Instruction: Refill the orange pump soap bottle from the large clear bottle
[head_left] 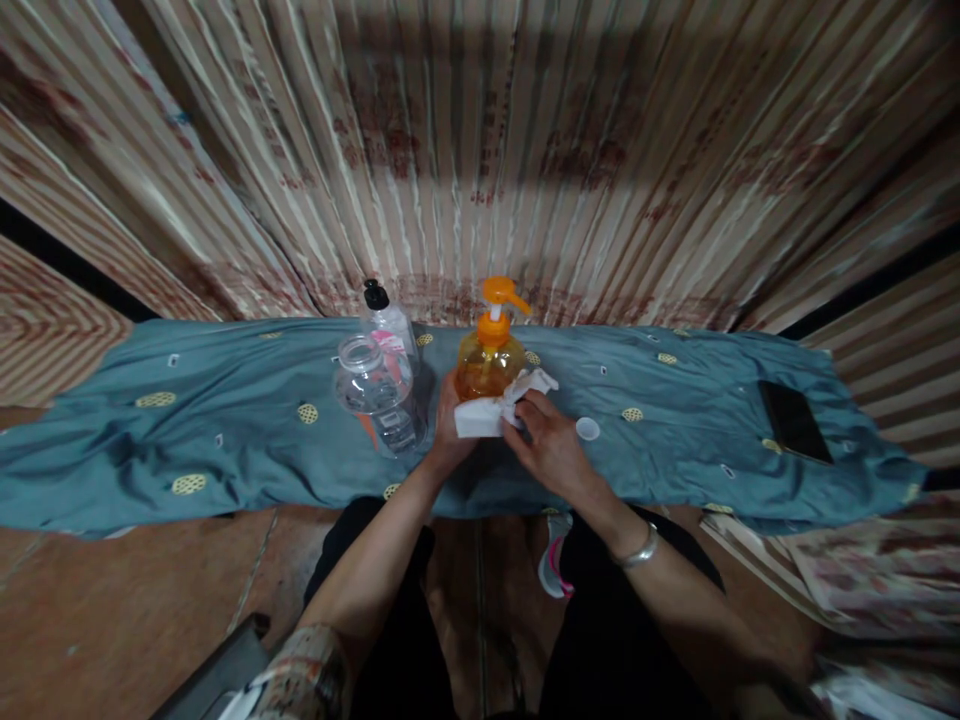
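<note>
An amber see-through pump bottle (480,366) with an orange pump head (498,292) stands upright in front of me on the cloth. My left hand (448,432) is closed around the bottle's lower left side, its fingers partly hidden. Across the bottle's lower front is a white sheet (477,420), flat at its left and crumpled at its upper right. Whether it is a peeled label or a tissue I cannot tell. My right hand (546,436) pinches the sheet's crumpled part, close against the bottle's right side.
Left of the bottle stand a clear wide-mouthed plastic container (375,395) and a clear bottle with a black pump top (391,325). A small white round cap (587,429) lies right of my hand. Farther right lies a black phone-like slab (795,420). The teal cloth (247,440) is wrinkled; a striped curtain (480,150) hangs behind.
</note>
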